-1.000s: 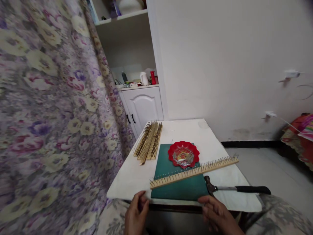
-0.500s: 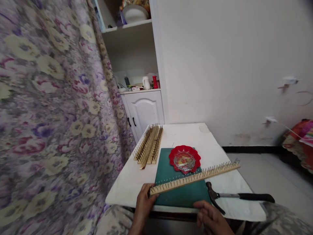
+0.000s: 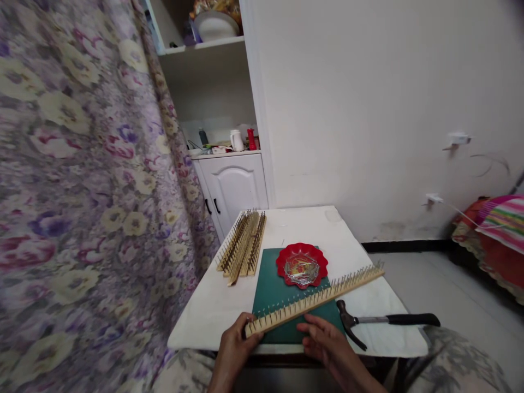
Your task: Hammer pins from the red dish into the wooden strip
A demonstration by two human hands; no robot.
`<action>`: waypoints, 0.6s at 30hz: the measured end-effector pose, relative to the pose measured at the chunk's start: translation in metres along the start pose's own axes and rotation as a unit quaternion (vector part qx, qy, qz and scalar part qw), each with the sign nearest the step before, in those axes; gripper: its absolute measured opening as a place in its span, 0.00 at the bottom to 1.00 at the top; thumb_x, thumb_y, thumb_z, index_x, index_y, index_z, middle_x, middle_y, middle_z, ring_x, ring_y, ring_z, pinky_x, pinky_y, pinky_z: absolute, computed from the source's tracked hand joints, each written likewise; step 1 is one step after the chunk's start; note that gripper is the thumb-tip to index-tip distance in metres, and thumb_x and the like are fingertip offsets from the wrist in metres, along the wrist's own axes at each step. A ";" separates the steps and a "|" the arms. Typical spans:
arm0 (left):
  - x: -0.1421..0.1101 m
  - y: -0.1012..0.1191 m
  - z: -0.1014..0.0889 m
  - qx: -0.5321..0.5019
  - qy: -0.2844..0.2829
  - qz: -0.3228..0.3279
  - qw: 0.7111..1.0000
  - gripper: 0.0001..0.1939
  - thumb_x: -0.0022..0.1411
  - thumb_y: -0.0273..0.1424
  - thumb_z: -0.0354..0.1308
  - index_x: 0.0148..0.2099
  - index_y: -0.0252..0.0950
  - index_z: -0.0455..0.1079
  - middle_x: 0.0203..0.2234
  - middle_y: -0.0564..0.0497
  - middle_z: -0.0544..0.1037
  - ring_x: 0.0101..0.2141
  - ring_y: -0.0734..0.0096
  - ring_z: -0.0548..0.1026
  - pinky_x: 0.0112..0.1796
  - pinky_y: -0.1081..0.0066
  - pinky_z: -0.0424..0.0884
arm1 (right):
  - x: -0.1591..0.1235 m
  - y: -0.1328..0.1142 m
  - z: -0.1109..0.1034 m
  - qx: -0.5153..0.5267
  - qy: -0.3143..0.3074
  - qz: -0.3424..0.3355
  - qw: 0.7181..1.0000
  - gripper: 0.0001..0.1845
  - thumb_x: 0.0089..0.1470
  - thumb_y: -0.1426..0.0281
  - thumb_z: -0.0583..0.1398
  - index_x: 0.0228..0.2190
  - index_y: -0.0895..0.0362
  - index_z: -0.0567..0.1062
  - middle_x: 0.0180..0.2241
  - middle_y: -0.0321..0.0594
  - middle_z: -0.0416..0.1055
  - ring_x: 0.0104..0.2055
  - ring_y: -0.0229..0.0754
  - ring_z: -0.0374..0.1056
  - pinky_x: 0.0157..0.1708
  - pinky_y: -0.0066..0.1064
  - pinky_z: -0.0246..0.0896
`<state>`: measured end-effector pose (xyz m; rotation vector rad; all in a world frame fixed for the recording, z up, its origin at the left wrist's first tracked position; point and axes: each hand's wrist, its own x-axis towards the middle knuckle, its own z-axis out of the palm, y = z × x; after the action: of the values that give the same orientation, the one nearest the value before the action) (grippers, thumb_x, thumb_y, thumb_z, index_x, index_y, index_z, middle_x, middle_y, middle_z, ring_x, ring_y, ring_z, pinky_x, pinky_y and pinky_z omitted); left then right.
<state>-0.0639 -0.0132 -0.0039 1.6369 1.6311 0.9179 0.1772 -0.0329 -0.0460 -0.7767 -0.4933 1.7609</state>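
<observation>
A long wooden strip studded with a row of nails (image 3: 315,299) lies slantwise across a green mat (image 3: 273,289) on a small white table (image 3: 213,305). My left hand (image 3: 233,345) is closed on the strip's near left end. My right hand (image 3: 325,343) rests beside the strip's middle with its fingers stretched out over the mat, and it holds nothing. A hammer with a black handle (image 3: 385,320) lies just right of that hand. A red scalloped dish of metal pins (image 3: 302,266) sits on the mat behind the strip.
Several more nailed wooden strips (image 3: 241,248) are stacked at the table's far left. A flowered curtain (image 3: 82,180) hangs close on the left. A white cabinet (image 3: 231,185) with bottles stands behind, and striped bedding (image 3: 497,224) lies at the right.
My left hand moved up from the table's front edge and took hold of the strip's left end. My right hand slid forward onto the mat next to the strip.
</observation>
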 end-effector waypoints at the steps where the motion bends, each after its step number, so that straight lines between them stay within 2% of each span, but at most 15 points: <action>1: -0.002 0.002 -0.001 0.002 0.001 0.001 1.000 0.11 0.48 0.35 0.56 0.34 0.37 0.65 0.21 0.60 0.65 0.25 0.73 0.64 0.26 0.78 0.58 | 0.001 0.000 0.002 0.010 0.001 -0.007 1.000 0.21 0.41 0.66 0.70 0.38 0.60 0.74 0.37 0.46 0.79 0.29 0.39 0.74 0.31 0.32 0.69; 6: -0.013 0.019 -0.006 0.026 -0.014 0.001 1.000 0.10 0.47 0.35 0.57 0.34 0.36 0.66 0.22 0.58 0.67 0.26 0.72 0.65 0.27 0.78 0.59 | 0.004 0.002 0.007 0.045 0.009 -0.026 0.999 0.14 0.42 0.67 0.69 0.33 0.59 0.76 0.35 0.41 0.80 0.26 0.34 0.72 0.29 0.25 0.68; 11: -0.026 0.033 -0.006 0.020 -0.009 0.002 1.000 0.10 0.47 0.35 0.57 0.32 0.37 0.67 0.23 0.58 0.69 0.27 0.71 0.66 0.28 0.77 0.61 | 0.007 0.001 0.009 0.066 0.000 -0.038 0.997 0.17 0.40 0.70 0.70 0.35 0.57 0.76 0.29 0.31 0.76 0.24 0.31 0.70 0.26 0.22 0.67; 18: -0.031 0.020 0.001 -0.028 -0.014 0.000 1.000 0.10 0.46 0.34 0.59 0.32 0.36 0.66 0.22 0.58 0.68 0.26 0.72 0.65 0.27 0.78 0.60 | 0.007 -0.004 0.015 0.049 -0.018 -0.094 0.994 0.14 0.42 0.68 0.69 0.34 0.56 0.75 0.26 0.30 0.72 0.25 0.32 0.68 0.26 0.24 0.68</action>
<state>-0.0517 -0.0442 0.0113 1.6059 1.5717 0.9282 0.1677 -0.0239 -0.0345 -0.6102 -0.4837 1.6146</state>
